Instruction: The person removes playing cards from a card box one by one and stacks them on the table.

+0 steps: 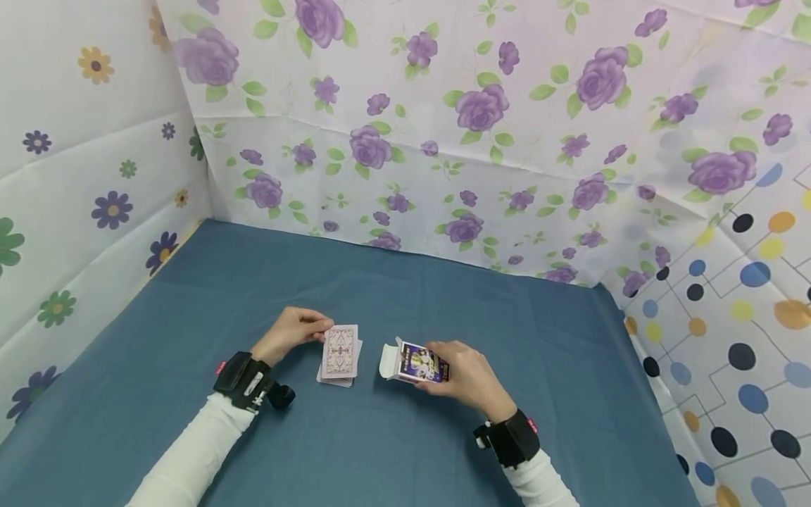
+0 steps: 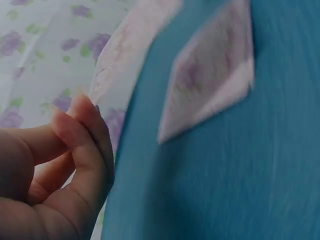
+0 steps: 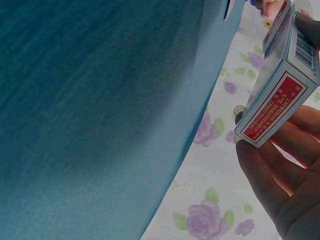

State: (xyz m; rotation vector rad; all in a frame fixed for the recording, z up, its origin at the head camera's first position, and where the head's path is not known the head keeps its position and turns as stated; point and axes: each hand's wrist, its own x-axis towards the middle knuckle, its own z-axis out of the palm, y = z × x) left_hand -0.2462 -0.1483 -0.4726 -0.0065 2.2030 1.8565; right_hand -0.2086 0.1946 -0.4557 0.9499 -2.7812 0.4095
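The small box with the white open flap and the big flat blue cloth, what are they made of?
The box looks like thin, smooth printed cardboard: creased flap, crisp folded edges. The cloth seems matte woven fabric, with fine texture; the fibre is unclear.

Up top, my head view faces forward and down, far enough back to take in a wide stretch of tabletop (image 1: 355,451) and the flowered sheet (image 1: 437,186) behind it. Cut to my left wrist view, and it's right up close! It peers past my left fingers (image 2: 82,132), canted, the card pile (image 2: 212,75) at upper right. Across to my right wrist view, just as tight and tipped too: right fingers (image 3: 262,177) and box (image 3: 272,107) crowd the right side, tabletop fills the left, its edge running diagonally. The overlaps? Head and left wrist share the card pile; head and right wrist share the box; all three catch tabletop and flowered sheet.
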